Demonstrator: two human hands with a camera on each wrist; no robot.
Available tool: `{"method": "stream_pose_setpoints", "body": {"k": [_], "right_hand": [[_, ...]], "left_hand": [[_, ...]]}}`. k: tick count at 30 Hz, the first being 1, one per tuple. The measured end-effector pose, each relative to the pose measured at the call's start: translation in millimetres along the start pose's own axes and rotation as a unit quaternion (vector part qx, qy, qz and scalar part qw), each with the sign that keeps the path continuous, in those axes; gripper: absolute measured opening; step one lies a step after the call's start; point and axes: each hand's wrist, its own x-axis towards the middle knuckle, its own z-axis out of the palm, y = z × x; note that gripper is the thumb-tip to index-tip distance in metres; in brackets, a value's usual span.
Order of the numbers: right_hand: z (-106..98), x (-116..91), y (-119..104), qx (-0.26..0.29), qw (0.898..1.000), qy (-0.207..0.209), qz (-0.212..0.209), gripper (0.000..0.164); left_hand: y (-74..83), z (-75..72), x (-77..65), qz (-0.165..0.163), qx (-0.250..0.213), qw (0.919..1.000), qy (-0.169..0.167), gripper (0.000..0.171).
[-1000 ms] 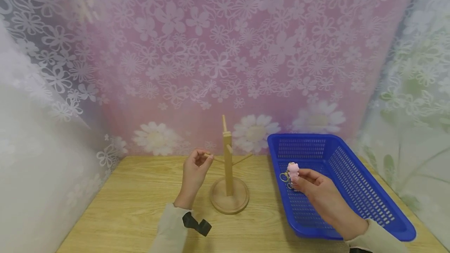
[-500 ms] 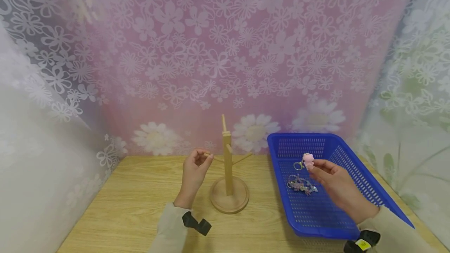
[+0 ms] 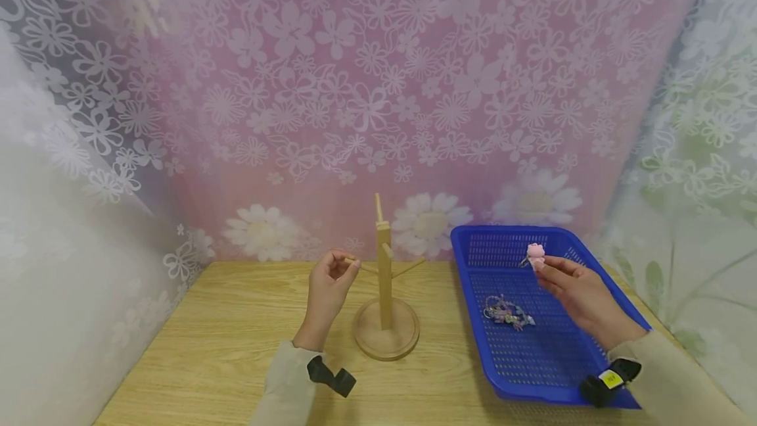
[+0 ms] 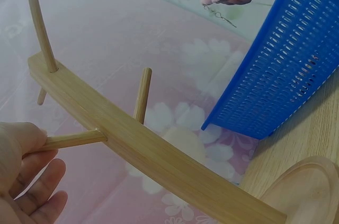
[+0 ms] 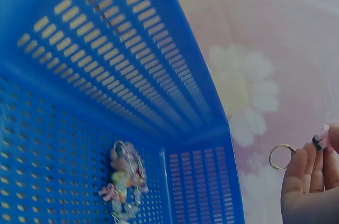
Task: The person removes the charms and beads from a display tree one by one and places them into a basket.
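My left hand (image 3: pixel 330 284) pinches the end of a peg (image 4: pixel 74 140) on the left side of a wooden stand (image 3: pixel 384 281), which has a round base and several pegs. Over the far part of a blue basket (image 3: pixel 473 340), my right hand (image 3: pixel 582 291) holds a keychain with a small pink figure (image 3: pixel 535 253) between thumb and fingers. Its metal ring (image 5: pixel 281 157) hangs free in the right wrist view. On the basket floor lies a beaded charm strap (image 3: pixel 508 313) in pastel colours, apart from both hands.
The stand and basket share a wood-grain table (image 3: pixel 236 321), the basket to the right of the stand. A pink flowered cloth (image 3: pixel 331 117) hangs behind the table, with pale cloth on both sides.
My right hand has carried the pink keychain up, right and farther back over the basket, bringing the beaded strap into sight. The left hand has stayed on the peg.
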Motion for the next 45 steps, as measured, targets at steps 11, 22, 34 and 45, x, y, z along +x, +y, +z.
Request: {"method": "stream_pose_setpoints", "body": {"k": [11,22,34,45], "right_hand": [[-8.7,15.2,-2.6,-0.026,0.999,0.002,0.036,0.017],[-24.4,30.3,3.6,0.057,0.996,-0.009,0.062,0.027],[-44.2,46.7,26.3,-0.045,0.993,-0.023,0.105,0.021],[-44.5,49.0,45.2,-0.154,0.982,-0.040,0.099,0.030]], "left_hand": [[0.6,0.1,0.2,0.004,0.004,1.0000,-0.001,0.017],[-0.3,-0.9,0.9,0.003,0.005,1.0000,-0.002,0.013],[-0.4,-0.9,0.7,0.000,0.007,1.0000,-0.001,0.012],[2.6,-0.1,-0.6,0.001,0.019,0.9998,-0.003,0.015]]}}
